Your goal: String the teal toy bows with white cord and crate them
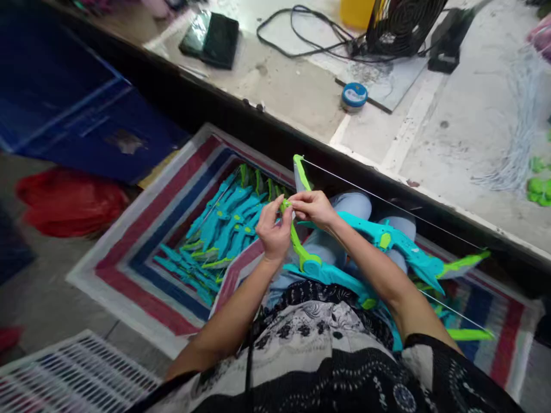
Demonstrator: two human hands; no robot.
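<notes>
Two teal and green toy bows lie across my lap. My left hand (275,230) is closed around the green tip of the nearer toy bow (321,271). My right hand (315,207) pinches at the same tip, fingertips meeting those of the left; what lies between them is too small to make out, though a whitish bit shows there. Beyond my hands, the other toy bow (365,226) has a white string (387,198) stretched between its green ends. Another length of white string runs to a green end at the lower right, partly hidden by my right arm.
A striped sack (129,261) at my left holds several toy bows (232,221). Another striped sack (512,321) sits at my right. On the worktable (284,86) are a blue-lidded tub (354,96), a fan (400,26), a black cable and a bundle of white strings (514,132).
</notes>
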